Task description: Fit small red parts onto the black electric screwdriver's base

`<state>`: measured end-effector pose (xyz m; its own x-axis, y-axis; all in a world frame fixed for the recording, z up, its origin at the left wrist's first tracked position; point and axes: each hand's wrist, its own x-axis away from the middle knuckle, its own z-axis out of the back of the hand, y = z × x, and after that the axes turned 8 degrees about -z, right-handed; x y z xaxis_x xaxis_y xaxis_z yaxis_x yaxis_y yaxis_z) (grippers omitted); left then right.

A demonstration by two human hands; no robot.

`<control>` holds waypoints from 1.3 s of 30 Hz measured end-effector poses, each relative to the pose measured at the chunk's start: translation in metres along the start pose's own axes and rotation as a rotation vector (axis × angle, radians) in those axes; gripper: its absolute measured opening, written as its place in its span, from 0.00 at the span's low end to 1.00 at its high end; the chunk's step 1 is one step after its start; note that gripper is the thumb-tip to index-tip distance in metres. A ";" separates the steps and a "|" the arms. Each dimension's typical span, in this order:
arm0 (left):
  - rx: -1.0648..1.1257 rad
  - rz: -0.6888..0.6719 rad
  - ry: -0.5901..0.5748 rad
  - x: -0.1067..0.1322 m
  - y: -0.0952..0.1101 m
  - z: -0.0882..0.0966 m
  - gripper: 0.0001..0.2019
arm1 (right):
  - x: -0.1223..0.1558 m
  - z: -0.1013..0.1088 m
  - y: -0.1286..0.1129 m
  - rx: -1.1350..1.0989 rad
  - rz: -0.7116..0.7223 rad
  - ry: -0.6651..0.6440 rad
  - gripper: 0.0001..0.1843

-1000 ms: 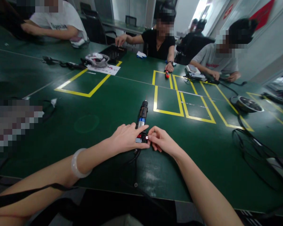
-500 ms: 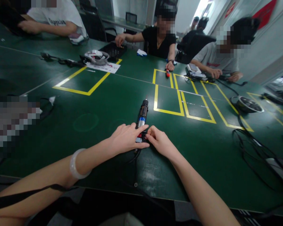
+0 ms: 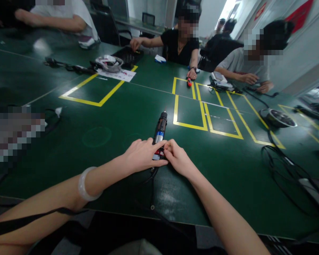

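An electric screwdriver lies on the green table, its thin bit pointing away from me. Its casing looks opened: a silver and blue motor body shows, with a small red part nearer to me. From the left, my left hand grips its rear part, forefinger across the top and thumb on the near side. My right hand is at the right side of that rear part, thumb and fingertips pinched together. Whatever sits between those fingertips is too small to make out. A black cord runs from the tool towards me.
Yellow tape rectangles mark the green table. Cables and a round metal-rimmed item lie at the right. Across the table, one person's hand touches a red object; a black tray is near the other hand.
My right fingertips have shifted slightly up, and more of the red part shows. My left hand stays put. Across the table, the person at the far left has moved their hands left.
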<state>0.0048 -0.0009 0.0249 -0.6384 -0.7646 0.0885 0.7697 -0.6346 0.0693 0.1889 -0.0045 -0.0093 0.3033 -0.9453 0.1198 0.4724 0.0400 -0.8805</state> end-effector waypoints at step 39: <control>-0.127 0.453 0.034 0.044 -0.286 0.022 0.37 | 0.004 0.009 0.003 0.247 0.077 -0.035 0.07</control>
<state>-0.2429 0.1494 0.0312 -0.2394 -0.9697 0.0488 0.9657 -0.2430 -0.0915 0.1993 -0.0053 -0.0075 0.3722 -0.9250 0.0760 0.6330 0.1931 -0.7497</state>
